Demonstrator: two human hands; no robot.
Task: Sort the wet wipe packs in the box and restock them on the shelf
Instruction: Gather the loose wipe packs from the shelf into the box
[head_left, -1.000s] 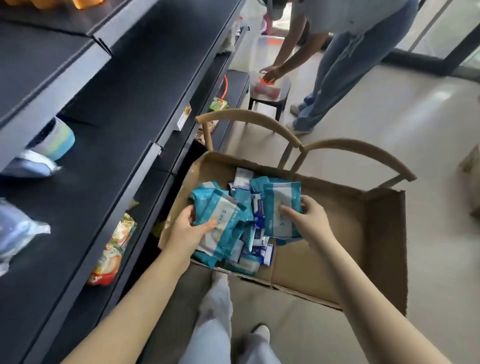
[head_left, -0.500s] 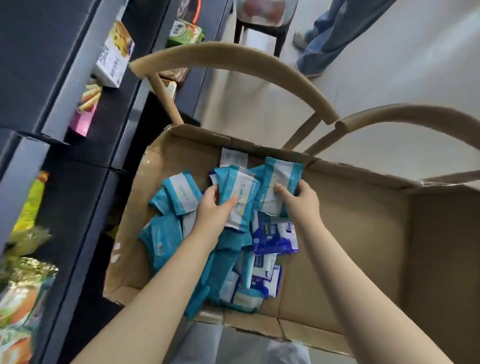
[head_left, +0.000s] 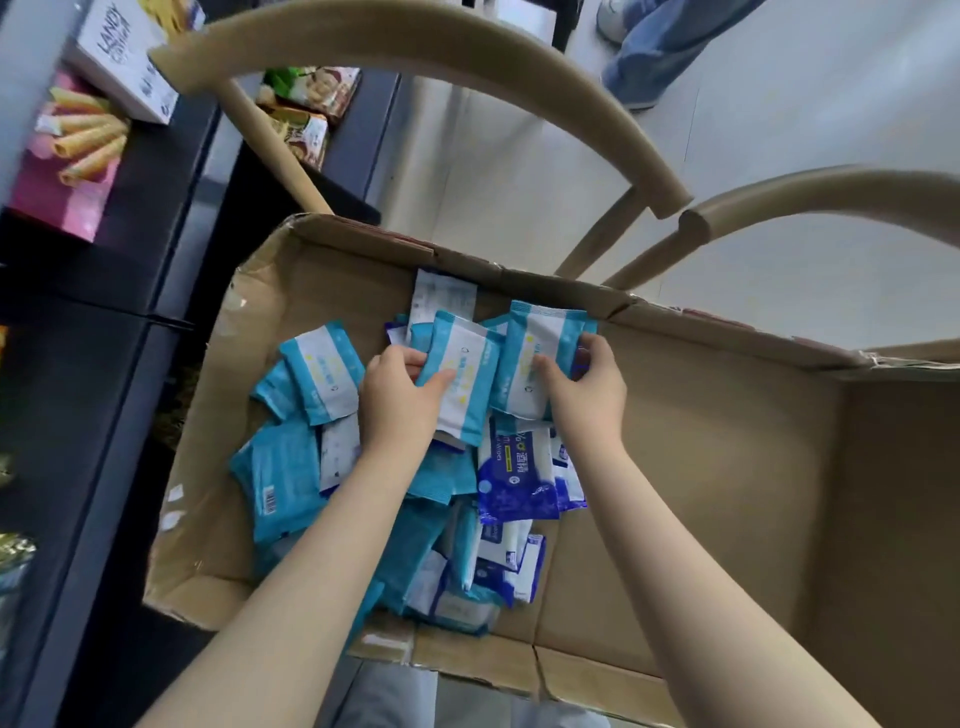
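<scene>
Both hands have carried their packs toward the far wall of the box since a second ago. Left hand (head_left: 397, 400) grips one teal pack (head_left: 465, 384), thumb on its face and fingers curled behind its left edge. Right hand (head_left: 587, 395) pinches a second teal pack (head_left: 535, 358) by its right edge. The two packs stand side by side, just touching.

Below them, the heap of wet wipe packs (head_left: 291, 478) fills the left half of the cardboard box (head_left: 727, 467). They are mostly teal, with at least two dark blue packs (head_left: 517, 478) under the right wrist. They overlap too much for a full count, and the left forearm covers the middle of the heap.

Two curved wooden chair backs (head_left: 467, 57) arch over the far side. At left runs the dark shelf (head_left: 78, 415), bearing a white snack box (head_left: 124, 57) and a pink wafer box (head_left: 67, 156). Another person's jeans leg (head_left: 660, 47) shows far right.
</scene>
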